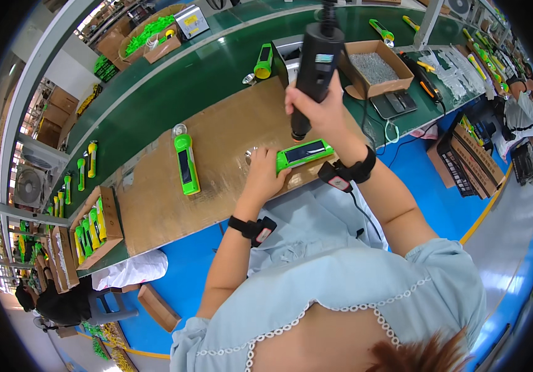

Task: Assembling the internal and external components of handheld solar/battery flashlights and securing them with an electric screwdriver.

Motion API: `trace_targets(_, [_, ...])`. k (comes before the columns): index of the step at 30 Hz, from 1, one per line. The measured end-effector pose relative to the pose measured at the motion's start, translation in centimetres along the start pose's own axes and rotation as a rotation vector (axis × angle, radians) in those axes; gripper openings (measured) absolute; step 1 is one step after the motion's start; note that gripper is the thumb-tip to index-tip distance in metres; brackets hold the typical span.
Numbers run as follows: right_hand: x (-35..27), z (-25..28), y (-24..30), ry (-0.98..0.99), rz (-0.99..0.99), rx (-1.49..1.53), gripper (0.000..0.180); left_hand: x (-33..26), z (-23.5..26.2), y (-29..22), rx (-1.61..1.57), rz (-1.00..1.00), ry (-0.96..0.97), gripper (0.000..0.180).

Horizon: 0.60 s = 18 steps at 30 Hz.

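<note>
My right hand (321,106) is wrapped round a black electric screwdriver (320,62), upright, its tip pointing down just above a green flashlight (304,153) with a dark panel. That flashlight lies on the brown cardboard sheet (229,130), its left end held by my left hand (264,173). The left fingers partly cover its clear head. Further left, a second green flashlight (186,163) rests on the cardboard with its round clear lens away from me. Whether the screwdriver tip touches a screw cannot be made out.
At the right stand a cardboard box of small screws (372,67), a black scale-like device (393,104) and another power tool (421,77). A box of green and yellow flashlights (96,226) sits at the left. Behind runs a green conveyor belt (229,53). Co-workers are at both sides.
</note>
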State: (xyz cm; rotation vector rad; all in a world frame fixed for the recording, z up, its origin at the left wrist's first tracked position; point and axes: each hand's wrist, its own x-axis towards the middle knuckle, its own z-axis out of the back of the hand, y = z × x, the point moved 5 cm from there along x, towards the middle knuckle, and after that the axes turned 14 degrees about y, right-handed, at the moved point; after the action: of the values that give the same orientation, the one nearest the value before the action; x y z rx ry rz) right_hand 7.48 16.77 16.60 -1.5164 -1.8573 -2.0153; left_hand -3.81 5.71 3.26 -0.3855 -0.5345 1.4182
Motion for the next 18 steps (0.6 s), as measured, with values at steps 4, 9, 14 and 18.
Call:
trace_targets(4, [-0.5, -1.4, -1.1, 0.033, -0.032, 0.02, 0.049, 0.4, -1.1, -1.3, -0.007, 0.003, -0.001, 0.05])
trace_targets(9, [-0.9, -1.5, -1.9, 0.042, -0.072, -0.023, 0.047, 0.2, -1.3, -1.5, 0.008, 0.017, -0.011, 0.053])
trace_targets(14, [-1.1, -1.7, -2.0, 0.032, -0.079, -0.008, 0.048, 0.1, -1.3, -1.7, 0.044, 0.009, -0.068, 0.052])
trace_targets(18, [-1.0, -1.9, -2.6, 0.045, -0.079, -0.015, 0.048, 0.2, -1.3, -1.5, 0.049, 0.005, -0.061, 0.052])
